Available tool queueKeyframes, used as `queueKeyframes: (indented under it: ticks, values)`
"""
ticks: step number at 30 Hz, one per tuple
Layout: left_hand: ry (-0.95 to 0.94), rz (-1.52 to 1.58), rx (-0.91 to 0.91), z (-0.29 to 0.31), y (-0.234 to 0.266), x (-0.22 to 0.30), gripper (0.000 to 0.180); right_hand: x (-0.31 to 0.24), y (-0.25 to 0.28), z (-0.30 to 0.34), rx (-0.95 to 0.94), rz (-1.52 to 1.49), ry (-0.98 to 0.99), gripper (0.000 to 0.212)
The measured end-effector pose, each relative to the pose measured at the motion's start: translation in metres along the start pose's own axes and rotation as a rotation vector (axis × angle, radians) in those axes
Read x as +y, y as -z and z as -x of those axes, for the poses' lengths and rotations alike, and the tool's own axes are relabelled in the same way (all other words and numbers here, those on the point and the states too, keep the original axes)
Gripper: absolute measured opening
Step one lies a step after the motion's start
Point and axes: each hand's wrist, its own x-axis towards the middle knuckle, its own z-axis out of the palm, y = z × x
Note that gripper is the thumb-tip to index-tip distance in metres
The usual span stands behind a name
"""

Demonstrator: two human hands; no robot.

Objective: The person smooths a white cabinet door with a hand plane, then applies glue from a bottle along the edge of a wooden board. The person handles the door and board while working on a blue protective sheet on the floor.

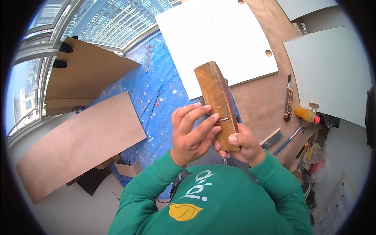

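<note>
A wooden hand plane (211, 84) is held up in front of my chest, its flat brown sole facing me. Across the sole runs a narrow mouth slot with a thin bright metal edge in it. My right hand (247, 144) grips the near end, thumb pressed along the side. On the left side, my left hand (192, 131) is closed about the plane's edge, with fingertips resting on the sole beside the slot. Its thumb is partly hidden, and so are the right fingers behind the wood.
Beyond the plane, a white panel (219, 39) lies on a plywood surface (258, 98). To the right are a utility knife (288, 100), a yellow-orange bottle (305, 114) and a blue-handled hammer (288, 141). Plywood (84, 145) and cardboard (84, 74) stand left, near blue sheeting (164, 86).
</note>
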Motion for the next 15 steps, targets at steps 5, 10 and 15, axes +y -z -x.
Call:
queueKeyframes:
  ticks: [5, 10, 15]
  values:
    - [-0.221, -0.098, 0.067, -0.021, -0.005, 0.025, 0.035, -0.01, -0.014, 0.04, 0.092, 0.126, 0.08, 0.053]
    - [-0.335, -0.137, 0.042, -0.026, -0.014, 0.059, 0.028, -0.009, -0.017, 0.076, 0.157, 0.173, 0.126, 0.051]
    - [-0.341, -0.042, 0.055, -0.019, -0.019, 0.094, 0.019, -0.009, -0.018, 0.111, 0.165, 0.185, 0.209, 0.048]
